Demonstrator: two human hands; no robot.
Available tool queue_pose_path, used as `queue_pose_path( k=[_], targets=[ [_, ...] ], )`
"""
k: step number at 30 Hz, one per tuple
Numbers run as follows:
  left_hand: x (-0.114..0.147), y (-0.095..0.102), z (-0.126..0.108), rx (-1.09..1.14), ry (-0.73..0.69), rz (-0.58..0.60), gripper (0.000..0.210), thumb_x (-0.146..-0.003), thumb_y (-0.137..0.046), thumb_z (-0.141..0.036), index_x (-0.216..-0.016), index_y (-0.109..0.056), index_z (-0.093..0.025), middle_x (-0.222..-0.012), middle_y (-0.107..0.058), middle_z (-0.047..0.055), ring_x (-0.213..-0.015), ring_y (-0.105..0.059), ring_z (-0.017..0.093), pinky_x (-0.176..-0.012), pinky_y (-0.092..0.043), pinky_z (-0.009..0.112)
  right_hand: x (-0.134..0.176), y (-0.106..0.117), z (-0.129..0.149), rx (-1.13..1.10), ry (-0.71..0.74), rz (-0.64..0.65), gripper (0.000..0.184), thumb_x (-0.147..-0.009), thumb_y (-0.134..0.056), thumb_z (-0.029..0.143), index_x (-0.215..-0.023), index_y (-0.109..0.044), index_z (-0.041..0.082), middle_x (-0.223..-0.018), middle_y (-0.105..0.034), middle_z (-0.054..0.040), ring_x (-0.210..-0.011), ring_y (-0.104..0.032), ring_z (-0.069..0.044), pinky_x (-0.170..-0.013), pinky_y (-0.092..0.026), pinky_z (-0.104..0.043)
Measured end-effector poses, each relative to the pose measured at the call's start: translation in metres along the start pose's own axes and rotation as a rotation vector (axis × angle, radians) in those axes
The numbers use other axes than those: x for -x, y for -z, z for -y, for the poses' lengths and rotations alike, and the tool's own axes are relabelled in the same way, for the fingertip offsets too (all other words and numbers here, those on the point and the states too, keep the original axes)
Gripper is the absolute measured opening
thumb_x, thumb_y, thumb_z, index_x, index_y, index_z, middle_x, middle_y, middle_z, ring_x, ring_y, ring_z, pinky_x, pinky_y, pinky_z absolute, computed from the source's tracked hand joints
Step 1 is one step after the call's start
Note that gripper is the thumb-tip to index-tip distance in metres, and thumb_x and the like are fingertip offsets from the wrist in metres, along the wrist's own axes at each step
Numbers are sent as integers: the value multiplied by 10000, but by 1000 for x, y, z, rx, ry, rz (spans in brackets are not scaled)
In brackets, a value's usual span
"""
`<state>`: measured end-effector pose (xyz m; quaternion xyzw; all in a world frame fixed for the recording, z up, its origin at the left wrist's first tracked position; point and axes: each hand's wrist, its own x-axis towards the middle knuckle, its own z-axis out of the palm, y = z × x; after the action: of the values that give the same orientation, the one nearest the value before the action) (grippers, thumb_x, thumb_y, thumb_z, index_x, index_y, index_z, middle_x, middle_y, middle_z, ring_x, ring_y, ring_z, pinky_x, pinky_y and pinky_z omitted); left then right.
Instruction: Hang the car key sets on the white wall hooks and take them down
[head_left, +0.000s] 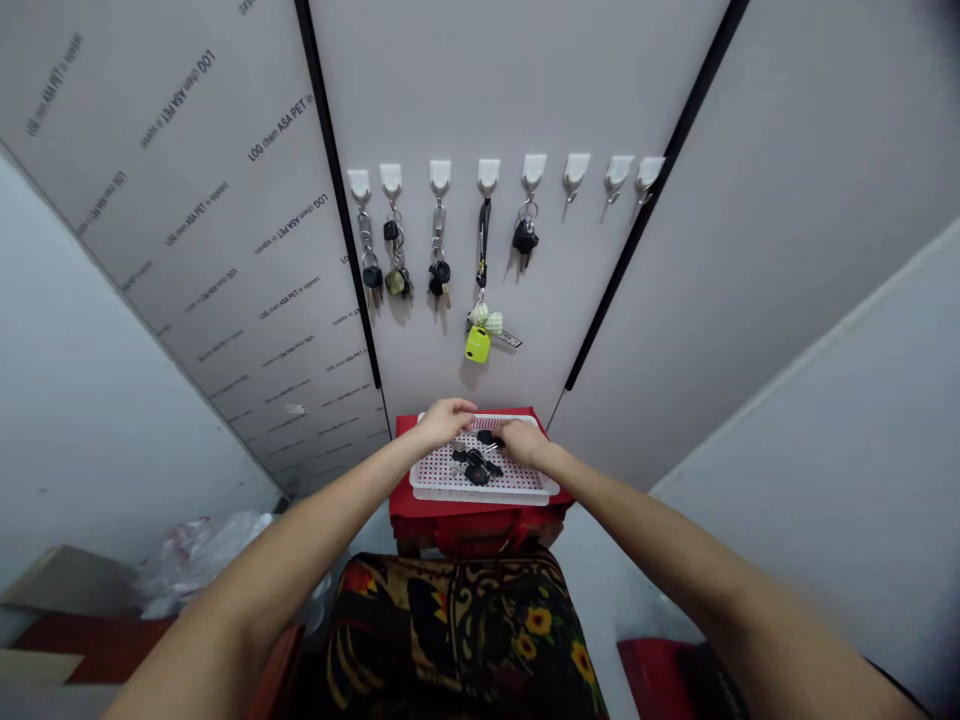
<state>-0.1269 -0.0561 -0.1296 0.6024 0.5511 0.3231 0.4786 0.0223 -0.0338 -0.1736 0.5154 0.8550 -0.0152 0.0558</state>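
Note:
A shallow white plastic basket (530,490) with a perforated bottom stands on a red box or bag. Several bunches of black keys (475,468) lie in its middle. At the basket's back right, my right hand (523,442) has its fingers closed on another bunch of keys (487,437); its fingertips are partly hidden. My left hand (448,418) is over the back left of the basket, fingers stretched to the right and apart, with nothing visible in them.
White hooks line the panel ahead. Keys (373,277) hang on the left ones, including a bunch with a lime-green tag (478,344); the three right hooks (576,172) are bare. The red box (420,510) supports the basket. Plastic bags (214,550) lie at left.

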Motion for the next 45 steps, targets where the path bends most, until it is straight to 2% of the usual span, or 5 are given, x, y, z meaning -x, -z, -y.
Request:
queue_pose_path(
  k=[11, 24, 34, 40, 45],
  targets=[
    [-7, -6, 21, -132, -136, -38, 275, -594, -469, -122, -864, -509, -90, -812, -566, 71, -668, -504, 98, -615, -392, 209, 4, 37, -7, -963, -151, -95, 80, -634, -411, 188, -660, -464, 134, -516, -511, 14, -455, -462, -61, -454, -357, -174],
    [-4, -13, -24, -171, -516, -303, 184, -612, -461, -247, -751, -527, -146, -749, -540, 15, -706, -482, 99, -647, -377, 218, 27, 86, 6, -1752, -162, -199, 103, -628, -484, 211, -639, -404, 148, -474, -511, 43, -421, -508, -54, -427, -414, -169],
    [-4, -15, -52, -524, -671, -362, 125, -650, -410, -224, -658, -525, -175, -757, -525, 14, -773, -442, 133, -698, -328, 268, 32, 94, -2, -1730, -240, -353, 151, -614, -468, 279, -661, -382, 163, -568, -525, 12, -460, -517, -75, -439, -407, -200],
    [-9, -10, -92, -531, -675, -247, 117, -632, -414, -200, -642, -520, -152, -738, -529, 20, -748, -452, 122, -693, -340, 248, 40, 106, -21, -953, -242, -950, 318, -586, -462, 279, -887, -448, 175, -936, -495, -75, -762, -496, -147, -679, -387, -289],
    [-15, -13, -115, -478, -598, -250, 144, -617, -414, -204, -591, -541, -142, -658, -548, 20, -664, -475, 113, -635, -362, 227, 41, 114, -21, -1003, 19, -714, 256, -668, -352, 324, -678, -533, 144, -637, -546, -23, -616, -488, -115, -598, -389, -239]
  ],
)
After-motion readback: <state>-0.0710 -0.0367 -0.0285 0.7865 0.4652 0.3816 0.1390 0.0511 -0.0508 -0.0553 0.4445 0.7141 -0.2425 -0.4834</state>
